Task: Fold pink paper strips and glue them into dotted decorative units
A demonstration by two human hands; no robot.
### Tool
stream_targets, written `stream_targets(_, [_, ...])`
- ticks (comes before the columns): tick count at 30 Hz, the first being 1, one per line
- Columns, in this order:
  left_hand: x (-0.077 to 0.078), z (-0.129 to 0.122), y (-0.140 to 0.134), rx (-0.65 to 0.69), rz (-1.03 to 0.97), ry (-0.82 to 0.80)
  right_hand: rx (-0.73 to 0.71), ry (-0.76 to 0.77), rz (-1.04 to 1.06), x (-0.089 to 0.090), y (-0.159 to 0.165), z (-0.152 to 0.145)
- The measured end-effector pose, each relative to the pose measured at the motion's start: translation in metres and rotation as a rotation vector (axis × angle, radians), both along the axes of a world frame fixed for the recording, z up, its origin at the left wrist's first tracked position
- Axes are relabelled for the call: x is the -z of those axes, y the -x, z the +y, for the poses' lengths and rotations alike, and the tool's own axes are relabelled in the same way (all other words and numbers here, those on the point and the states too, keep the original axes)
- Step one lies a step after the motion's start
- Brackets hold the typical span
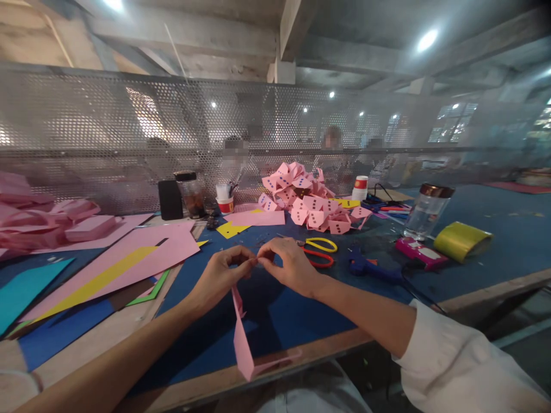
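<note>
Over blue tabletop (pixel 301 324), pinching pink paper strip (pixel 243 349) in left hand (pixel 222 271), seemingly mid-fold; cannot tell grip of right hand (pixel 293 267); likely needs creasing.

The strip (pixel 243 350) hangs below my left hand (pixel 221 272). Scissors (pixel 318 253) lie beyond my right hand (pixel 295 267), the glue gun (pixel 374 268) to their right. Behind the scissors sits the pile (pixel 305 198), before the mesh (pixel 258 123).

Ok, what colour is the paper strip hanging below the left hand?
Pink: the paper strip shows best in the head view.
</note>
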State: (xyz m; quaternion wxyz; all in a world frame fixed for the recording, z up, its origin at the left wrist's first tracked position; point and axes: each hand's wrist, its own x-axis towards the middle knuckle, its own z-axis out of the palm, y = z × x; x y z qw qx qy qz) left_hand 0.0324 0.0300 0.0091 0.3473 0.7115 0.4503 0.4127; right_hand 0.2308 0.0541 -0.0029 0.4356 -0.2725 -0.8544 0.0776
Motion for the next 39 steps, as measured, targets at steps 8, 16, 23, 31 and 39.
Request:
stream_targets(8, [0.0037,0.0028,0.0008,0.020,-0.051,0.041,-0.012,-0.056,-0.030,0.0000,-0.0010,-0.0007])
stream_targets(16, [-0.0011,-0.0017,-0.0011,0.008,-0.012,-0.005,-0.153,0.432,0.241,-0.0048,-0.0022,0.0011])
stream_targets(23, [-0.0012,-0.0030,-0.0006,0.017,0.039,-0.029,-0.306,0.691,0.330,-0.0010,0.0012,0.0061])
stream_targets(31, [-0.0028,-0.0047,-0.0007,0.016,0.067,-0.039,-0.369,0.880,0.382,-0.0046,0.0033,0.0049])
stream_targets(39, [-0.0024,-0.0034,-0.0008,0.021,0.055,-0.029,-0.351,0.825,0.321,-0.0008,0.0010,0.0061])
